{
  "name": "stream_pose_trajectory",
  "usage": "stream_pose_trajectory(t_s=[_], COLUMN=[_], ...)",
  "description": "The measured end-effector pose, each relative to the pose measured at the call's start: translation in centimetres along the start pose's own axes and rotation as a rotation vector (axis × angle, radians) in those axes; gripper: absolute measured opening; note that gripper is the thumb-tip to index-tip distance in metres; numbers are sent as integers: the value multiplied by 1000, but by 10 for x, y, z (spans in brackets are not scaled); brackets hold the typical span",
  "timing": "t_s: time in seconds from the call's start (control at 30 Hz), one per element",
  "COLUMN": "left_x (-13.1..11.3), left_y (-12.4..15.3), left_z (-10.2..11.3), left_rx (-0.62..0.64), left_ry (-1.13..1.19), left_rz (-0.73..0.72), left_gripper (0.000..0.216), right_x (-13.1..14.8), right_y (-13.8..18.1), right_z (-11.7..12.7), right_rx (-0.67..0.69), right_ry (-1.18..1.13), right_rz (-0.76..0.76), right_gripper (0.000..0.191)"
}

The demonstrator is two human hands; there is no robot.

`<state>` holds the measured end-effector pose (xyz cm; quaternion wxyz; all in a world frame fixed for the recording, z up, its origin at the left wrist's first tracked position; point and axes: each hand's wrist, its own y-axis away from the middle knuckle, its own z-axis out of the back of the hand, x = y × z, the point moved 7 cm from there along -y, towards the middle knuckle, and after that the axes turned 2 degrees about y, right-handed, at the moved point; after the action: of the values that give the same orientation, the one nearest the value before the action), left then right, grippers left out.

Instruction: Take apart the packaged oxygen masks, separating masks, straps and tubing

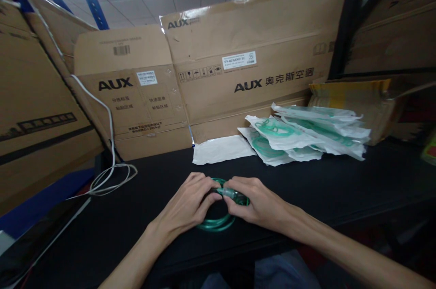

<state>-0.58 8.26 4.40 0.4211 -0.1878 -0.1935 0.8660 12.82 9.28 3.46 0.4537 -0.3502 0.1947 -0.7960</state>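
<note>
A coil of green transparent tubing (214, 224) lies on the black table (143, 216) just in front of me. My left hand (189, 205) curls its fingers round the left side of the coil. My right hand (255, 203) grips the coil's right side and pinches a clear connector end (229, 193) between thumb and fingers. Both hands touch each other over the coil.
A stack of clear bags with green tubing inside (306, 137) lies at the back right, beside an empty flat white bag (221, 149). Brown AUX cardboard boxes (245, 53) wall off the back and left. A white cable (111, 175) loops at the left.
</note>
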Motion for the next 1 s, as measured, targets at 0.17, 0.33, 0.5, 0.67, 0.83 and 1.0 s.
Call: stream_pose_trajectory(t_s=[0.17, 0.33, 0.5, 0.67, 0.83, 1.0], left_x=[-1, -7, -11, -14, -6, 6], left_y=[1, 0, -1, -1, -3, -5], left_z=[1, 6, 9, 8, 6, 1], left_rx=[-40, -145, -153, -111, -33, 101], left_ry=[-63, -187, -227, -198, -23, 173], left_rz=[-49, -100, -95, -98, -37, 70], left_gripper=[12, 11, 16, 19, 23, 39], right_x=[-1, 2, 4, 9, 9, 10], right_y=[0, -2, -4, -4, -2, 1], right_z=[2, 3, 3, 2, -1, -6], right_rx=[-22, -40, -46, -13, -2, 12], right_ry=[-21, -57, -70, -63, -15, 88], right_rz=[-7, -14, -4, 11, 46, 142], right_gripper=[10, 10, 10, 11, 11, 14])
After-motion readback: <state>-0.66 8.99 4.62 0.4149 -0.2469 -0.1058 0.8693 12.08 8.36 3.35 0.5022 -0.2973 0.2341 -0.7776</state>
